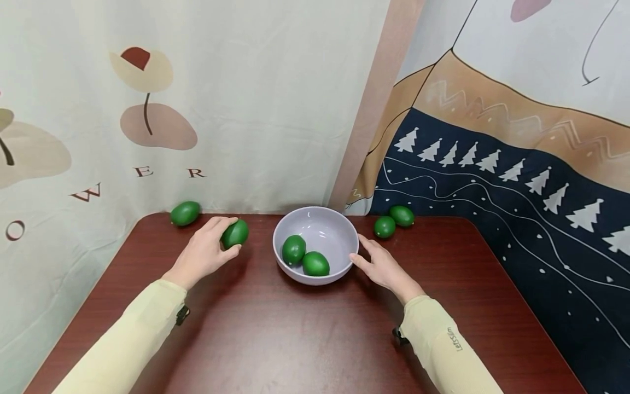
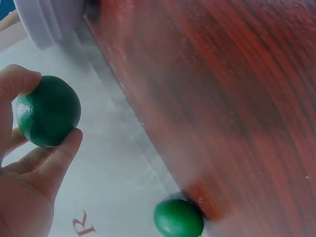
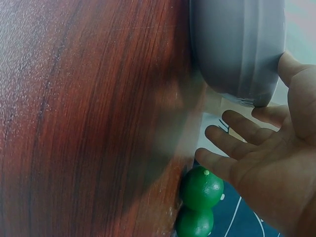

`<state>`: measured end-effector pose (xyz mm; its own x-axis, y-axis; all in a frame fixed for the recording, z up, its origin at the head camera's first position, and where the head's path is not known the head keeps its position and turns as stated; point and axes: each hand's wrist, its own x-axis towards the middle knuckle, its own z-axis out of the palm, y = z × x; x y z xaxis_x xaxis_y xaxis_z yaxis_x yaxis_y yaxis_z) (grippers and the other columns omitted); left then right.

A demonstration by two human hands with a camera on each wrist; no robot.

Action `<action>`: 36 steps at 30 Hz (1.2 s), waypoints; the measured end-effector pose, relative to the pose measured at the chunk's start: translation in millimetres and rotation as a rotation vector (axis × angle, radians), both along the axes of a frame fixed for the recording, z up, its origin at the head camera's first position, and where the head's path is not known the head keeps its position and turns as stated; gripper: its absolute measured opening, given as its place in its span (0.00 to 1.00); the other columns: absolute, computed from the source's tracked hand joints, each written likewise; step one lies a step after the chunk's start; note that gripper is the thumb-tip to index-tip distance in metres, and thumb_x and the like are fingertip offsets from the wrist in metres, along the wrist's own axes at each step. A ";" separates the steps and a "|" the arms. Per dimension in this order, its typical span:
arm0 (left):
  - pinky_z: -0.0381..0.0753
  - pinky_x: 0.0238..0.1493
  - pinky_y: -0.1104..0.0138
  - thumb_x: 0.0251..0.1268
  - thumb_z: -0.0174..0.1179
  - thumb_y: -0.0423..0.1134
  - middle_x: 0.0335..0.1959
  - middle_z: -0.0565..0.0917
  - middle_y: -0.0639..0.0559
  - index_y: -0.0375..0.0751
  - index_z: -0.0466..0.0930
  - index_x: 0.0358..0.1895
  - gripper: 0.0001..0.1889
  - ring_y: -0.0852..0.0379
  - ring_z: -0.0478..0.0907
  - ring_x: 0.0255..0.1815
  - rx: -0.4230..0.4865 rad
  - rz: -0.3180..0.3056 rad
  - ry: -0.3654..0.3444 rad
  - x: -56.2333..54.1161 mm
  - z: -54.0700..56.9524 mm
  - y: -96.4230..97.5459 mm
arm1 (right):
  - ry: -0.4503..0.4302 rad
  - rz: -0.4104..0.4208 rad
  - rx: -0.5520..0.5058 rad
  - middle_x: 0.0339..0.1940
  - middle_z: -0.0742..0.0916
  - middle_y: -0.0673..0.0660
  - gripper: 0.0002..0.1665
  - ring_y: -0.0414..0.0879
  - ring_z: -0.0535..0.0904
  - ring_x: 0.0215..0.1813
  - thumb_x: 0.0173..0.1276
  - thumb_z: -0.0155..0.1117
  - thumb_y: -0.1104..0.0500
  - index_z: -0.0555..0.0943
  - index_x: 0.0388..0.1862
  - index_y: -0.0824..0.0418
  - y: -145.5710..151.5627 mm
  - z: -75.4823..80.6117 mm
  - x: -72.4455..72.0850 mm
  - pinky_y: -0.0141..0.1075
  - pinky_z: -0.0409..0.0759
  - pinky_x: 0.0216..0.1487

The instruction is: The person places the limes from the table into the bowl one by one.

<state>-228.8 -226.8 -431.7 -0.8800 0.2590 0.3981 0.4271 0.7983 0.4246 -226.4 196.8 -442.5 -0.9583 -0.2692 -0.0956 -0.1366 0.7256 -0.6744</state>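
Note:
My left hand (image 1: 206, 249) pinches a green lime (image 1: 235, 233) between thumb and fingers, to the left of the bowl. In the left wrist view the same lime (image 2: 48, 111) shows clear of the tabletop. A pale lavender bowl (image 1: 315, 214) stands upright on the table, with one lime (image 1: 293, 250) and another lime (image 1: 316, 264) inside it. Beside its right wall is my right hand (image 1: 384, 265), thumb and index finger touching the bowl near the rim. In the right wrist view the fingers (image 3: 227, 140) are spread and fairly straight, not wrapped around the bowl (image 3: 237, 49).
At the table's back left edge lies a lime (image 1: 185, 213). Two more limes (image 1: 385, 226) sit together at the back right, just beyond my right hand. The reddish-brown table (image 1: 295, 339) meets a pale printed curtain (image 1: 266, 109) behind and a dark tree-patterned cloth (image 1: 492, 219) at right.

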 end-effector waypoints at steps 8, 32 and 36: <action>0.81 0.51 0.48 0.60 0.70 0.35 0.59 0.79 0.40 0.36 0.77 0.66 0.29 0.42 0.80 0.49 0.028 -0.019 0.021 -0.3 4.6 9.3 | -0.010 -0.004 0.001 0.79 0.68 0.67 0.43 0.64 0.63 0.79 0.79 0.61 0.46 0.58 0.84 0.60 -0.6 0.6 0.2 0.62 0.62 0.77; 0.81 0.52 0.51 0.59 0.69 0.35 0.61 0.79 0.41 0.37 0.77 0.67 0.30 0.43 0.81 0.50 0.063 -0.048 0.040 -6.9 15.3 32.2 | -0.011 -0.003 -0.003 0.79 0.68 0.67 0.44 0.64 0.63 0.79 0.78 0.61 0.46 0.57 0.84 0.60 0.0 0.5 0.8 0.63 0.62 0.77; 0.81 0.53 0.51 0.59 0.68 0.35 0.61 0.79 0.42 0.38 0.77 0.67 0.30 0.43 0.81 0.50 0.064 -0.055 0.040 -8.2 17.7 37.1 | -0.014 -0.004 -0.003 0.79 0.68 0.67 0.44 0.64 0.63 0.80 0.79 0.61 0.46 0.57 0.84 0.60 0.4 0.0 0.7 0.63 0.62 0.76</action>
